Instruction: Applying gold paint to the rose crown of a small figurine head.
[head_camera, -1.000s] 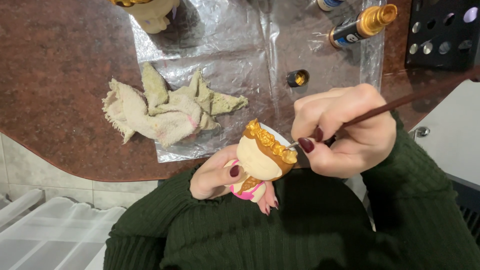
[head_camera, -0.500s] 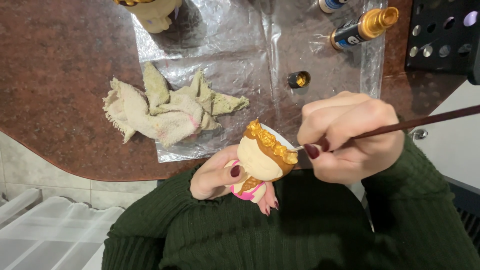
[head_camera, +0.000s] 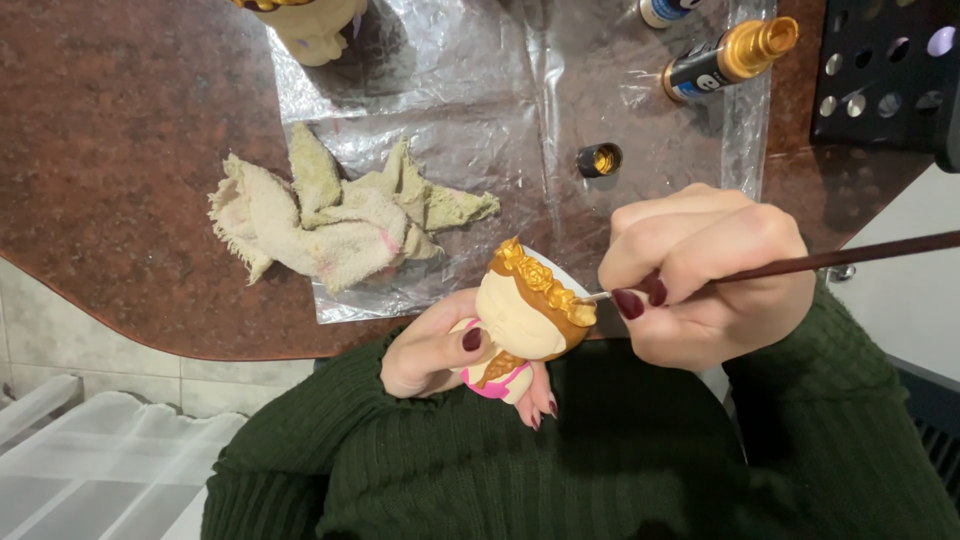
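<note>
Slightly raised, right hand brushes figurine crown.

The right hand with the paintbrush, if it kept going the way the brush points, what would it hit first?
The right hand aims its paintbrush left, and the tip already sits at the gold crown of the figurine in the left hand. So the crown comes first, though depth is hard to judge.
</note>
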